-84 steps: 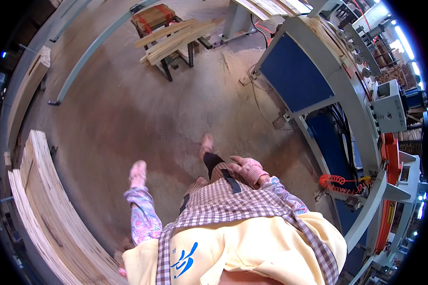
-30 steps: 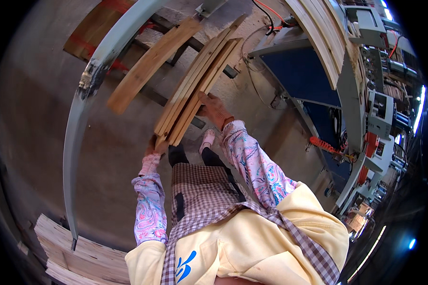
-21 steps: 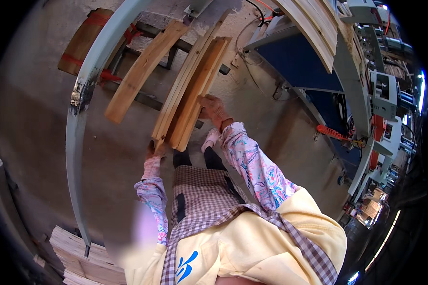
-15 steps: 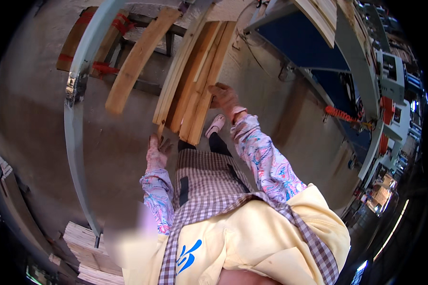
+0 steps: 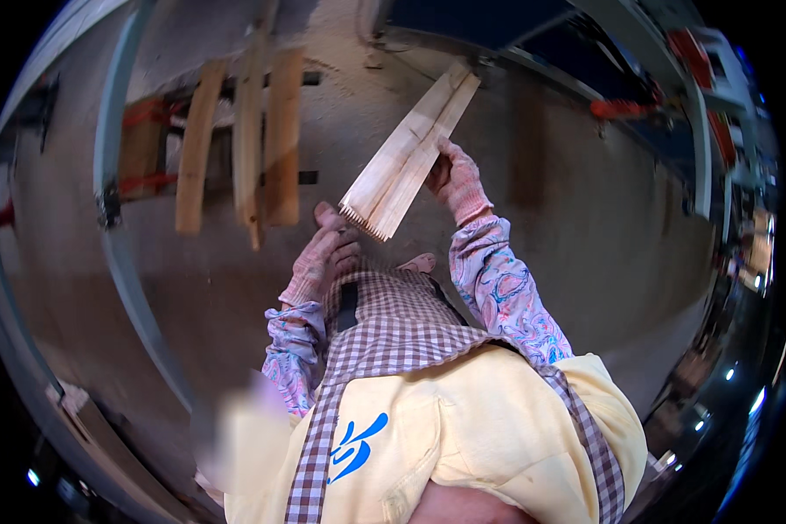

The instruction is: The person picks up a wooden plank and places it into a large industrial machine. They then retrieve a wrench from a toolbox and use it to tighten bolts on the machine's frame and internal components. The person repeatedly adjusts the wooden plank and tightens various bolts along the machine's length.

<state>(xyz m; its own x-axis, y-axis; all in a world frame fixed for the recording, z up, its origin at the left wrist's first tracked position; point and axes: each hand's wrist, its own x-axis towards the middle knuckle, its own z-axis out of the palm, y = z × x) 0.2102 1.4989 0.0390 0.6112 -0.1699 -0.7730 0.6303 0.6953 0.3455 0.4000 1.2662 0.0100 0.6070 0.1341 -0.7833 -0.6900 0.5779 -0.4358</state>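
Pale wooden boards (image 5: 406,162) with a toothed lower end extend obliquely across the upper centre of the frame. The right hand (image 5: 456,182) grips their right edge. The left hand (image 5: 325,253), fingers partly curled, is positioned just beside the toothed end; contact cannot be determined. Further timber strips (image 5: 281,140) rest on a dark stand (image 5: 309,177) at upper left.

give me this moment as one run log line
right hand: holding boards with toothed near ends | left hand: beside those ends, contact unclear | other boards: on dark stand, picture left
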